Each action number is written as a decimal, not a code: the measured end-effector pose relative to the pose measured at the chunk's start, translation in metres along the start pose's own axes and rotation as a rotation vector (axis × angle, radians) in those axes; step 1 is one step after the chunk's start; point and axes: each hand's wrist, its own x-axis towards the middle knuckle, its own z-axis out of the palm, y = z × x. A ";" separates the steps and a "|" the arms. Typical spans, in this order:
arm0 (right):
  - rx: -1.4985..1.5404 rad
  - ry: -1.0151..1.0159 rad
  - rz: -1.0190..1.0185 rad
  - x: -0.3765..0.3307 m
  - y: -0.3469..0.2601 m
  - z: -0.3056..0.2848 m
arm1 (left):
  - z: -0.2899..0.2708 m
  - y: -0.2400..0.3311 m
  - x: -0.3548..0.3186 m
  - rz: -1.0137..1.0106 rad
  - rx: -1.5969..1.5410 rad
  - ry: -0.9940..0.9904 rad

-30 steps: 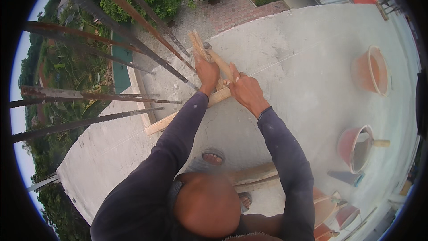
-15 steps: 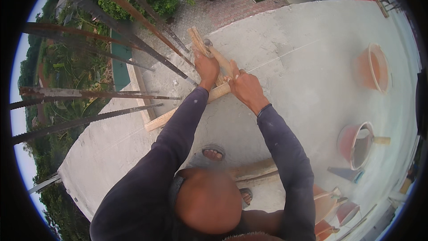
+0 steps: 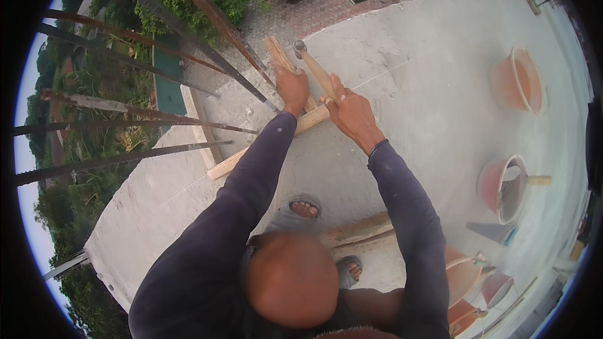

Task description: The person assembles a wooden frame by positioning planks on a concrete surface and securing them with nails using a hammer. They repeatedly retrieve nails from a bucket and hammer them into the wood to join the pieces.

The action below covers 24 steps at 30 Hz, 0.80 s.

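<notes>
A hammer with a wooden handle is in my right hand, fingers wrapped round the handle's lower end. The metal head points away from me, beside a short rough wooden block and apart from it. My left hand grips that block near its middle. The block's near end meets a longer wooden strip lying on the concrete. Another wooden strip joins at the far left, so the pieces make part of a frame around the upright steel bars. Any nail at the joint is hidden.
Several rusty steel bars rise at the left, near my left arm. The concrete slab ends at a far edge above a paved yard. An orange bucket, a red bucket and a trowel-like tool stand at the right. A taut string crosses the slab.
The hammer's head has moved away from the wooden block, up and to the right. My right hand has shifted slightly right, while my left hand keeps its grip on the block.
</notes>
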 end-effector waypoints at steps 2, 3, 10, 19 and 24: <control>0.120 0.196 0.009 -0.033 -0.004 -0.011 | -0.001 0.001 -0.001 -0.059 -0.014 -0.021; 0.149 0.194 0.068 -0.046 -0.001 -0.021 | -0.003 0.003 0.001 -0.094 0.019 -0.037; 0.269 0.132 0.425 -0.186 0.011 -0.075 | -0.056 0.047 -0.042 0.013 -0.131 -0.161; 0.526 0.169 0.850 -0.397 -0.046 -0.039 | -0.124 0.128 -0.264 0.925 -0.594 -0.864; 0.709 0.077 1.131 -0.488 -0.083 0.001 | -0.100 0.242 -0.304 1.053 -0.340 -1.266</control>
